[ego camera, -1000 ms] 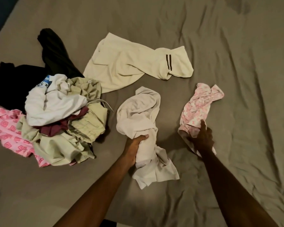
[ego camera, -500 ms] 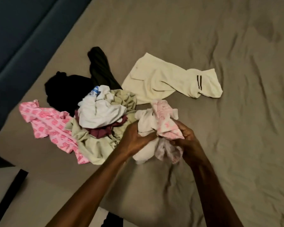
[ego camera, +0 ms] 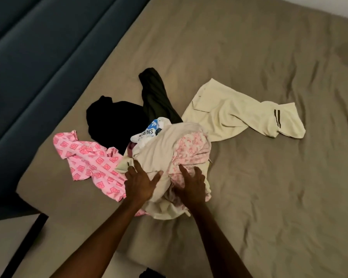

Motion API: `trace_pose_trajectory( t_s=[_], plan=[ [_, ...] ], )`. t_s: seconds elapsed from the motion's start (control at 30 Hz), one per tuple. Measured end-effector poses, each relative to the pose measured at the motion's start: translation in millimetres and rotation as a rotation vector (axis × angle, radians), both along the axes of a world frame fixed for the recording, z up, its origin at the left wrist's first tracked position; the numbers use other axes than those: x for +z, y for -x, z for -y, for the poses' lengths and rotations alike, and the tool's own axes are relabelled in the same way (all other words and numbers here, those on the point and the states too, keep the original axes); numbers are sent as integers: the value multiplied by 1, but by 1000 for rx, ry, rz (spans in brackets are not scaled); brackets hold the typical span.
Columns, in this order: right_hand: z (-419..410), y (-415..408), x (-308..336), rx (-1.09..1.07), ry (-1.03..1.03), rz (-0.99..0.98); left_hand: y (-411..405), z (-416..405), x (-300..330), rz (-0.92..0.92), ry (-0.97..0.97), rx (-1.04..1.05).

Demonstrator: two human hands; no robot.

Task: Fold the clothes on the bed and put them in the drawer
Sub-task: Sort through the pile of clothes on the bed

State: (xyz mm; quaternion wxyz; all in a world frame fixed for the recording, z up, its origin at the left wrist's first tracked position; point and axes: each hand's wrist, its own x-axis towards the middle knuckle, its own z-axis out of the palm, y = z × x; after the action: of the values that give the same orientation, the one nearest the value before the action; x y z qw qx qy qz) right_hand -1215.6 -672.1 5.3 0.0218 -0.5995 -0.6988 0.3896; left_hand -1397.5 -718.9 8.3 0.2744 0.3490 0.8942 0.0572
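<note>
A heap of clothes lies on the bed (ego camera: 269, 187). On top of the heap are a beige garment (ego camera: 159, 149) and a pale pink floral garment (ego camera: 191, 151). My left hand (ego camera: 140, 182) rests with spread fingers on the beige garment. My right hand (ego camera: 191, 185) lies with straight fingers on the floral garment. A white printed shirt (ego camera: 147, 133) peeks out behind them. A pink patterned garment (ego camera: 86, 159) spreads to the left, black clothes (ego camera: 117, 119) lie behind, and a cream garment with two dark stripes (ego camera: 235, 115) lies to the right.
A dark blue upholstered headboard (ego camera: 38, 67) runs along the left side of the bed. The bed's near corner and pale floor (ego camera: 6, 247) show at the lower left. The olive sheet is wrinkled to the right.
Both hands brought the beige and floral garments together, carried them left and laid them on the heap. The fingers have opened out flat on top. The view has swung left.
</note>
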Motion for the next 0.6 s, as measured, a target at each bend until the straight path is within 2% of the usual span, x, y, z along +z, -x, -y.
trace_pose_trajectory(
  t_s=[0.1, 0.23, 0.37, 0.5, 0.6],
  plan=[
    [-7, -5, 3, -66, -188, -20, -4, -5, -1, -7, -134, 9],
    [-41, -30, -5, -225, -198, -270, -10, -36, 9, -157, -316, -64],
    [-97, -54, -34, -185, -344, -95, -24, -74, 2, -186, -485, -265],
    [-183, -84, -85, 105, -420, 224, -35, -115, -12, -135, -654, -430],
    [-270, -92, -120, 151, -451, 305, -21, -158, -24, 9, -635, -429]
  ],
)
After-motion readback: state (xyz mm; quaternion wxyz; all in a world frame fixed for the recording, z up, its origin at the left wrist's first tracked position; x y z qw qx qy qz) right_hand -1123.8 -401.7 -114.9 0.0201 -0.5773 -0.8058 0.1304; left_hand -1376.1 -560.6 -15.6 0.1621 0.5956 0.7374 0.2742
